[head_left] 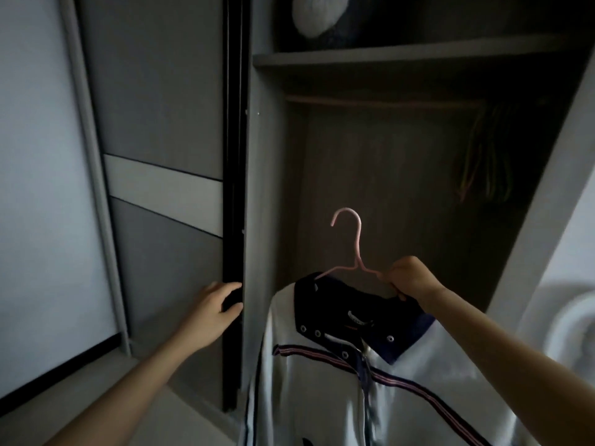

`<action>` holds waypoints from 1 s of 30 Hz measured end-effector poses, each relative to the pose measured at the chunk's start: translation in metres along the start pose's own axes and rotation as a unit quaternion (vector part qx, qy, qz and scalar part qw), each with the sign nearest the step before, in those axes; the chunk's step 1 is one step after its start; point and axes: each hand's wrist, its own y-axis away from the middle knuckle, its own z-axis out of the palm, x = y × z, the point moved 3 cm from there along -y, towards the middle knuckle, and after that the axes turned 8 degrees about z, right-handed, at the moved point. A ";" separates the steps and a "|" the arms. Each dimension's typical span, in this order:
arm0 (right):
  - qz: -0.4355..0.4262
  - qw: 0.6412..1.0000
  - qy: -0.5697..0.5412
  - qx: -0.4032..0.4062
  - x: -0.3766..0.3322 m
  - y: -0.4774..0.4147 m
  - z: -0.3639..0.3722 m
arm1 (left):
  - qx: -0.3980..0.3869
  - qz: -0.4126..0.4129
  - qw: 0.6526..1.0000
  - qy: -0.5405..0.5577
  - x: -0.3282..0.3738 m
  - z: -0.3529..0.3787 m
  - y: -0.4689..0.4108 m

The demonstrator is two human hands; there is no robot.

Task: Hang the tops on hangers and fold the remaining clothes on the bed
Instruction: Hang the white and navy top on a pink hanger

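A white jacket point(322, 381) with a navy collar and striped chest band hangs on a pink hanger point(351, 243). My right hand point(409, 278) grips the hanger's right shoulder and holds it up inside the open wardrobe, below the hanging rail point(383, 100). The hook points up and left, well under the rail. My left hand point(215, 304) is at the edge of the sliding door point(232, 188), fingers curled round the dark edge.
Several empty coloured hangers point(489, 159) hang at the rail's right end. A shelf point(402, 54) above carries a white bundle point(318, 14). The wardrobe's grey side panel point(264, 188) stands left of the jacket. A white rounded object point(566, 320) sits at the right edge.
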 end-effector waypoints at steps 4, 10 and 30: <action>0.028 0.997 -0.066 0.005 -0.013 -0.061 0.009 | 0.007 0.008 0.999 -0.036 -0.010 0.010 -0.052; 0.055 0.989 -0.132 0.029 -0.041 -0.144 0.017 | 0.053 0.015 0.995 -0.088 -0.040 0.026 -0.132; -0.009 0.901 -0.412 0.137 -0.312 -0.371 -0.033 | 0.318 0.278 0.871 -0.250 -0.115 -0.075 -0.495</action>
